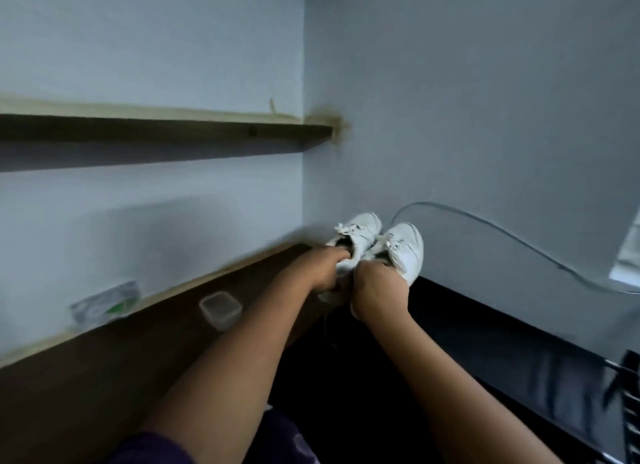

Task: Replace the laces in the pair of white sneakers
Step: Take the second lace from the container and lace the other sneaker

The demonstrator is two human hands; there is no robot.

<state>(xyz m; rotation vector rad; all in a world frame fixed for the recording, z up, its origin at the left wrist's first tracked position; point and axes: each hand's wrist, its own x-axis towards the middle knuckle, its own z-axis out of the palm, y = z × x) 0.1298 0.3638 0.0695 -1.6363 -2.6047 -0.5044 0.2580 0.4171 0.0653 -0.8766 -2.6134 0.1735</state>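
step: fetching the pair, old laces [346, 229] still in
left hand [327, 273]: fingers grasp left sneaker [360, 230] at the heel opening
right hand [377, 287]: fingers clenched on right sneaker [407, 247] at the heel
sneakers: side by side, held up near the wall corner, above the surface [104, 359]
next: set both down, undo the knots, pull laces out
nearby: tub [220, 309] on surface

The two sneakers [388, 242] are white, with white laces [346, 229] and thin grey stripes on their sides. The table [104, 377] is dark brown with a pale wood edge, as is the shelf [156, 131] above it. The walls [467, 100] are pale blue-grey. A small container [220, 309] is clear, and a packet [104, 302] is grey with green. The sleeve [152, 449] is dark purple.
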